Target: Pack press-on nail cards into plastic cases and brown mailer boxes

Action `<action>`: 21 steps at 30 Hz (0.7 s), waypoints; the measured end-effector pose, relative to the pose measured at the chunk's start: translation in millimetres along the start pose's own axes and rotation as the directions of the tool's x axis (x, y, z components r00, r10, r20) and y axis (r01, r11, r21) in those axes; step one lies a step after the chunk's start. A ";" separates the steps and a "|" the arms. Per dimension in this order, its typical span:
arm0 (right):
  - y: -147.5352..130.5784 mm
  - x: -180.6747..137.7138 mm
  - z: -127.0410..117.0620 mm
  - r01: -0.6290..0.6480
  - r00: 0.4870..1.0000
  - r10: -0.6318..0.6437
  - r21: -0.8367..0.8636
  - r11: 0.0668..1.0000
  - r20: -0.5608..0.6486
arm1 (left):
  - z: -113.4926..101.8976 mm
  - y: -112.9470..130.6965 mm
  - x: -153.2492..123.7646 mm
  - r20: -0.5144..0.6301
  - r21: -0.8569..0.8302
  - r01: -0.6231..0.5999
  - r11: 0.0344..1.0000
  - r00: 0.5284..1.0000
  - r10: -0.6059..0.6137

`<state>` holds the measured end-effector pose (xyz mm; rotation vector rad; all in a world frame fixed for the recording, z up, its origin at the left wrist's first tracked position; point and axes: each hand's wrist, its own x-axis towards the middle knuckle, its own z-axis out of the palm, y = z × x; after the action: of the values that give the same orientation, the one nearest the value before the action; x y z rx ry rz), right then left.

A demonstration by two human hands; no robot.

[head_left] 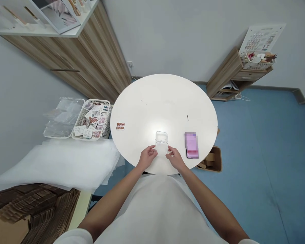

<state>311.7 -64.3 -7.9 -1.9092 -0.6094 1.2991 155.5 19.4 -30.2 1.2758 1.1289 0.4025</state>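
A small clear plastic case [162,148] lies on the white round table [165,98] near its front edge. Its hinged lid is folded back, away from me. My left hand [148,157] pinches the case's left side between thumb and fingers. On the opposite side, my right hand [175,158] grips the right edge in the same way. Nothing I can make out lies inside the case. Off to the left on the table is a card of reddish-brown press-on nails [120,126]. A phone [191,145] with a pink, pixelated screen rests to the right of my right hand.
Left of the table stand a white basket [105,125] of nail cards and a tray of clear plastic bags [63,117]. White sheets [58,162] and folded brown cardboard [45,210] lie nearer me. A cardboard box [218,159] sits on the floor at right.
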 end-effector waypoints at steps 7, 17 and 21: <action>6.2 24.9 9.5 0.011 1.000 -0.011 -0.045 0.999 -0.006 | 2.1 -12.9 27.2 0.004 0.107 0.025 0.994 1.000 -0.025; 22.4 45.4 18.8 0.041 0.990 -0.063 -0.170 0.985 -0.125 | 9.3 -16.9 39.9 0.056 0.360 0.026 0.933 0.997 -0.050; 29.0 45.3 24.6 0.025 0.981 -0.055 -0.159 0.987 -0.187 | 8.2 -17.9 40.8 0.145 0.355 -0.008 0.935 0.988 -0.047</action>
<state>305.4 -41.8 -62.2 -2.1087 -0.6633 1.0524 174.7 41.2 -64.9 1.5810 1.1147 0.0822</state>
